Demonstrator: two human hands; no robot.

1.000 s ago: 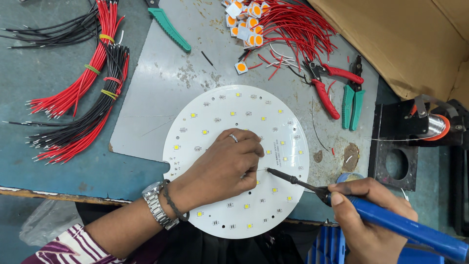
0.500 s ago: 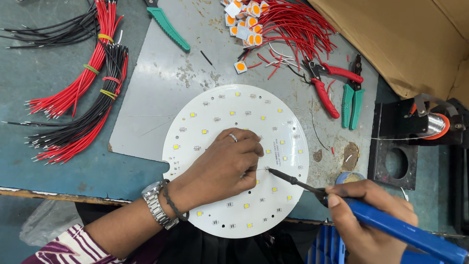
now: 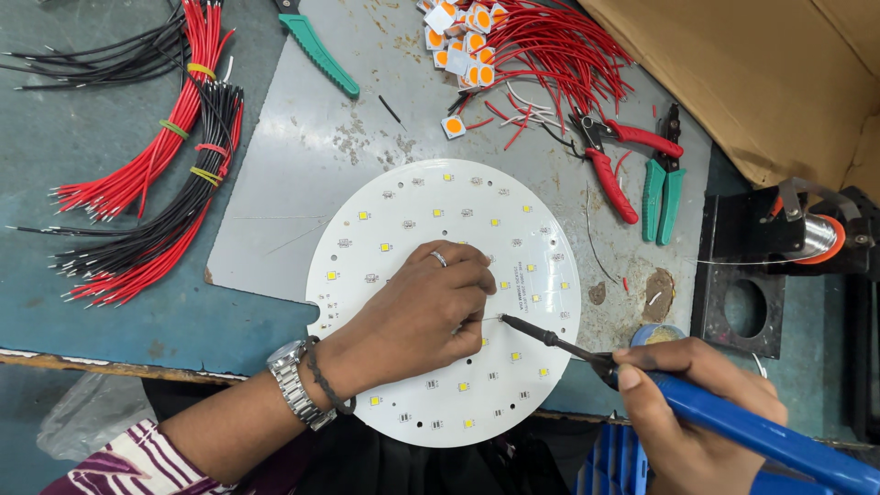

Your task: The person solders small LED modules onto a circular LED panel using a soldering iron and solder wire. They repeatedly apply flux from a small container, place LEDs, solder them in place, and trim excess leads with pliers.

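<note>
Round board under our left hand, fingers pinched together; right hand fingers clamped on soldering iron.

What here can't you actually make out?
All in the head view:
- Whatever the left hand pinches at the iron tip: hidden under its fingers.
- The iron's blue handle end: cut off by the bottom-right edge.
- The print on the board: too small.
- The green tool top: cut off by the upper edge.
</note>
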